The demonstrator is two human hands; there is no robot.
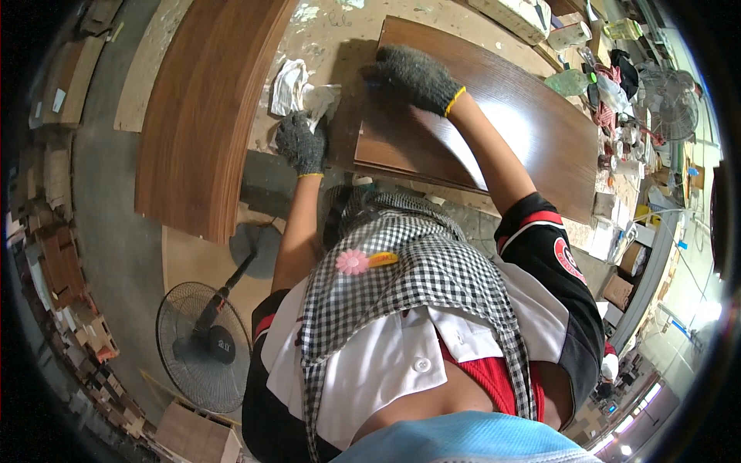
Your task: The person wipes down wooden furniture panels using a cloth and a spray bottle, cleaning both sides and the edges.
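1. Currently, the right hand (417, 79), gloved in dark grey, lies palm down over the left part of the glossy brown panel (494, 100). Its fingers reach toward the panel's left end and look close together; whether they pinch anything beneath, I cannot tell.

2. The left hand (301, 145), gloved alike, is at the near edge of the table (347, 23), left of the panel and apart from it. Its fingers look curled, beside some crumpled clear plastic (320, 99); whether they grip it is unclear.

3. The panel rests on the table in front of the person, reaching off to the right, with bright glare across its face. As a judgement, the step in hand is surface work at its left end, perhaps wiping or checking.

4. Such work calls for light, even contact from the right hand, and for the left to keep the loose plastic off the finish.

5. Just beyond the plastic lies a striped cloth (289, 86). Farther left is a stack (204, 100) of brown boards, with a floor fan (204, 347) nearer the person.

6. Past the panel's far side, a green bottle (570, 82) lies among clutter.
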